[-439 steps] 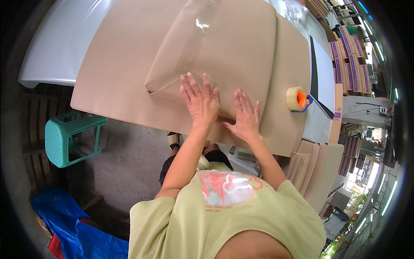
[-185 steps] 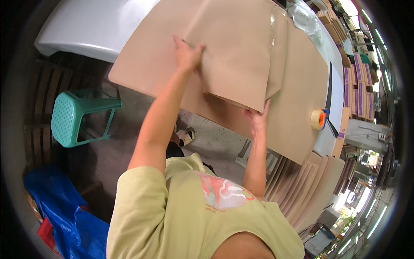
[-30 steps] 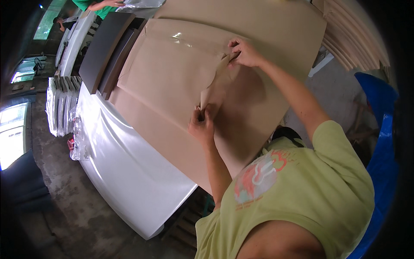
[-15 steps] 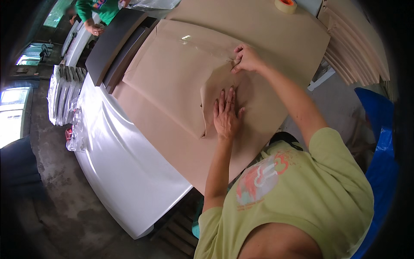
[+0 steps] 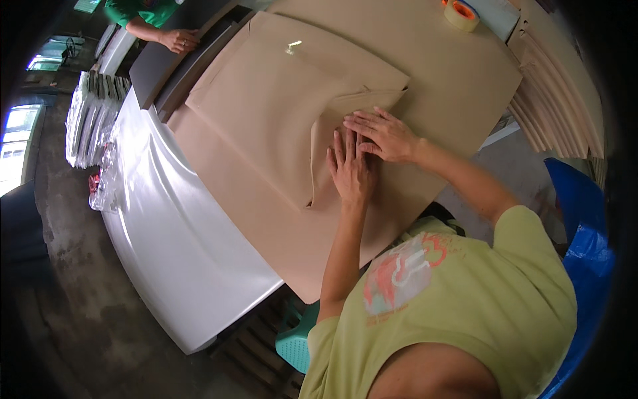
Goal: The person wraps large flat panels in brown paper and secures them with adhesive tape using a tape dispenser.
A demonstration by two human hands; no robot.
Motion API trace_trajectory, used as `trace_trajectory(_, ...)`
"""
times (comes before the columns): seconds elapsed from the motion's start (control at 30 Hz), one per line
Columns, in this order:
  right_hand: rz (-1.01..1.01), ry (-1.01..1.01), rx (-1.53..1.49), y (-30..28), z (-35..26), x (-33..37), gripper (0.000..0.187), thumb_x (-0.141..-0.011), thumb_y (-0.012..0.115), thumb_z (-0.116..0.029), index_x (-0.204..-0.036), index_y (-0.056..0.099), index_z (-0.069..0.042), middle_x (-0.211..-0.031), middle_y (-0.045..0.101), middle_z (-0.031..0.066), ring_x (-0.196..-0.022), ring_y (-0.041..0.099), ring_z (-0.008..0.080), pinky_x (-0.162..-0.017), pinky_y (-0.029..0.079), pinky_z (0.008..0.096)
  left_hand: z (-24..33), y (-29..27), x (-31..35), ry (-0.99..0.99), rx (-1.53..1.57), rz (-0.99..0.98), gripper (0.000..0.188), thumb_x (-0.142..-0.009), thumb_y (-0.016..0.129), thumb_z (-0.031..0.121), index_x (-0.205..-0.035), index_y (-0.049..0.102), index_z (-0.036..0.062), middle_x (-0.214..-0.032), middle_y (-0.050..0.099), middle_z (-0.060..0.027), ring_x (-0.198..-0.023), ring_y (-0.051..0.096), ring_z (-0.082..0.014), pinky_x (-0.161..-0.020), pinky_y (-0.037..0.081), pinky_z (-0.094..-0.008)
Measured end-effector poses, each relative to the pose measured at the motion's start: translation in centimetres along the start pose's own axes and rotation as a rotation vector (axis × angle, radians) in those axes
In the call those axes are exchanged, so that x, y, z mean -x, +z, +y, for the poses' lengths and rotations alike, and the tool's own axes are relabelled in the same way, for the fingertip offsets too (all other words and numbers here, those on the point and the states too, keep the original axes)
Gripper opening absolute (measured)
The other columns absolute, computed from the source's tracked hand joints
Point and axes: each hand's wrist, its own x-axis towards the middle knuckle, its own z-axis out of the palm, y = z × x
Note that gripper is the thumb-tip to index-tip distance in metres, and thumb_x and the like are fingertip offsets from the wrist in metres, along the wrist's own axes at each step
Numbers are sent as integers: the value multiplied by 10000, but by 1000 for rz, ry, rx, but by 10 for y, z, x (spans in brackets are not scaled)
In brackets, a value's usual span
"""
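Observation:
A flat panel-shaped parcel in brown kraft paper [image 5: 279, 100] lies on a larger brown sheet [image 5: 465, 86], its near-right end folded over with creased edges. My left hand [image 5: 351, 174] presses on the folded paper, fingers stretched out and palm down. Beside it, fingertips almost meeting it, my right hand [image 5: 389, 137] also lies flat on the fold with its fingers extended. Neither hand grips anything. A small glossy patch, perhaps clear tape, catches the light on the parcel's top. What is inside the paper is hidden.
Dark curved panels [image 5: 193, 73] border the parcel at upper left, with a co-worker's hand [image 5: 179, 41] on them. A glossy white panel [image 5: 179, 246] lies to the left. Tape rolls [image 5: 462, 16] and stacked brown sheets [image 5: 558, 100] are at upper right; a green stool [image 5: 296, 342] stands below.
My right hand has come down and nearer from the parcel's far corner, opening flat beside my left. The far corner's folded paper now shows. A co-worker's hand has reached onto the dark panels.

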Motion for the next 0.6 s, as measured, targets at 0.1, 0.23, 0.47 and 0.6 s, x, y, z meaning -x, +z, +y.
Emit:
trace_trajectory(0.1, -60, 8, 8, -3, -3, -17, 636, -886, 382, -548, -1374, 339, -141, -1420, 341, 42, -1324, 288, 198, -1086, 188, 474, 7, -4, -5, -94, 1, -7, 528, -882, 463, 366, -1358, 385, 151, -1439, 285, -125, -1333, 229, -351, -1057, 221, -490)
trace_trajectory(0.23, -216, -39, -73, -22, 15, -47, 660, -885, 377, -564, -1382, 326, -133, -1435, 314, 58, -1342, 250, 198, -1090, 170, 465, 21, 4, -18, -275, -45, 48, 507, -916, 385, 414, -1370, 368, 191, -1444, 209, -220, -1339, 191, -378, -1060, 212, -487)
trace_trajectory(0.47, 201, -80, -317, -95, 153, -59, 682, -809, 615, -326, -1370, 320, -75, -1426, 309, 127, -1343, 235, 265, -1095, 180, 414, 38, 31, -61, -677, -258, 75, 497, -927, 349, 449, -1389, 329, 270, -1433, 188, -271, -1338, 184, -388, -1067, 169, -486)
trace_trajectory(0.6, 752, 403, -131, -158, 365, -13, 784, -717, 709, -158, -1356, 287, 8, -1366, 369, 193, -1276, 342, 314, -1066, 271, 378, 52, 36, -93, -1019, -331, 54, 521, -927, 317, 455, -1408, 285, 256, -1433, 149, -297, -1340, 127, -426, -1057, 141, -533)
